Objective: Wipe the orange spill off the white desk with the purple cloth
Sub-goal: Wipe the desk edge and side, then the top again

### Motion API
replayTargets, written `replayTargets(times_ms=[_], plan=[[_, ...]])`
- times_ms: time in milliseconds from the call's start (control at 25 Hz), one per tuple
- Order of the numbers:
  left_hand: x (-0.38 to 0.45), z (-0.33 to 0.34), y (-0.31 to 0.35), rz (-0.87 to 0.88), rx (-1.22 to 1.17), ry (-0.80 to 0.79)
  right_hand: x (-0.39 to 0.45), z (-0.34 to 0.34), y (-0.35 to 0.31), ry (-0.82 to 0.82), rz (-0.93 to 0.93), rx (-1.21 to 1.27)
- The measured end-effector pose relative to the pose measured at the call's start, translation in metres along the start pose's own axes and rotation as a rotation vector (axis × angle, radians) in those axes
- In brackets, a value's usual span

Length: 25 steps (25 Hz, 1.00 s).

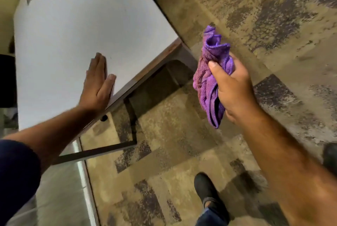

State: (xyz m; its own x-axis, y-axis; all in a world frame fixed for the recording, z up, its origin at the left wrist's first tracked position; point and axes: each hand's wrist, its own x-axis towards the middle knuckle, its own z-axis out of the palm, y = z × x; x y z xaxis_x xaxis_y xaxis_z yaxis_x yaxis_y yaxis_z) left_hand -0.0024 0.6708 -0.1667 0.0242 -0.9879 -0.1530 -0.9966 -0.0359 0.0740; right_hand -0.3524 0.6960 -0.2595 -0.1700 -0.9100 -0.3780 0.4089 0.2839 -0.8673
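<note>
The white desk fills the upper left of the head view, seen at a slant. I see no orange spill on its top. My left hand lies flat, palm down, on the desk near its front edge, fingers together and holding nothing. My right hand is off the desk, over the floor to the right of the desk's corner. It grips the bunched purple cloth, which hangs crumpled above and below my fist.
Mottled brown and dark carpet covers the floor. The desk's dark metal leg frame runs under its front edge. My dark shoe stands at the bottom centre. A dark object sits at the left edge.
</note>
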Motion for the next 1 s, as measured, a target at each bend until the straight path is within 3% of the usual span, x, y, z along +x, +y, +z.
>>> replayTargets(times_ms=[200, 480, 560, 720, 880, 1000], plan=[[0.002, 0.003, -0.024, 0.167, -0.042, 0.075, -0.018, 0.055, 0.026, 0.034, -0.23, -0.07], [0.002, 0.012, -0.038, 0.224, -0.371, 0.233, -0.022, 0.144, 0.038, 0.466, -0.542, -0.134], [0.004, 0.013, -0.039, 0.222, -0.423, 0.235, -0.037, 0.172, 0.048, 0.504, -0.541, -0.122], [0.006, 0.014, -0.044, 0.228, -0.487, 0.283, -0.081, 0.215, 0.084, 0.401, -0.551, -0.251], [0.005, 0.016, -0.043, 0.218, -0.566, 0.306, -0.118, 0.213, 0.126, 0.089, -0.606, -0.512], [0.001, 0.014, -0.041, 0.157, -0.647, 0.331, -0.124, 0.194, 0.122, 0.139, -0.6, -0.413]])
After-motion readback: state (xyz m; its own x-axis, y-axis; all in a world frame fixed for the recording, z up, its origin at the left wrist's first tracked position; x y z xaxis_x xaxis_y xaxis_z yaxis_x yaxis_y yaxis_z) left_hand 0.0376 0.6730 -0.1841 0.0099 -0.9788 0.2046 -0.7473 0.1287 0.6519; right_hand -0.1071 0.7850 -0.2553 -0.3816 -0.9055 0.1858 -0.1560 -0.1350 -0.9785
